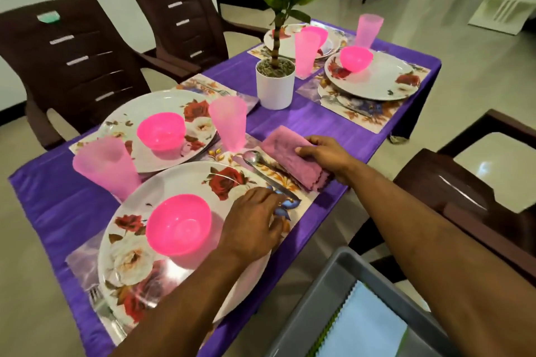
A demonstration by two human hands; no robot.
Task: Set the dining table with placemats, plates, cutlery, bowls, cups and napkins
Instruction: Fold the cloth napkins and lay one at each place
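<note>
A folded pink napkin (pixel 293 158) lies at the right end of the near floral placemat (pixel 293 220), beside a metal spoon (pixel 261 166). My right hand (pixel 324 153) rests on the napkin's right edge with fingers laid over it. My left hand (pixel 252 223) lies on the rim of the near floral plate (pixel 124 255), fingertips touching the placemat by the spoon's handle. A pink bowl (pixel 178 224) sits on that plate, a fork (pixel 100 303) lies at its left, and a pink cup (pixel 106 165) stands behind it.
Three more settings with floral plates, pink bowls and pink cups cover the purple tablecloth (pixel 58 206). A potted plant (pixel 275 82) stands mid-table. Brown chairs (pixel 72 61) ring the table. A grey tray (pixel 319 298) with folded cloths sits at the lower right.
</note>
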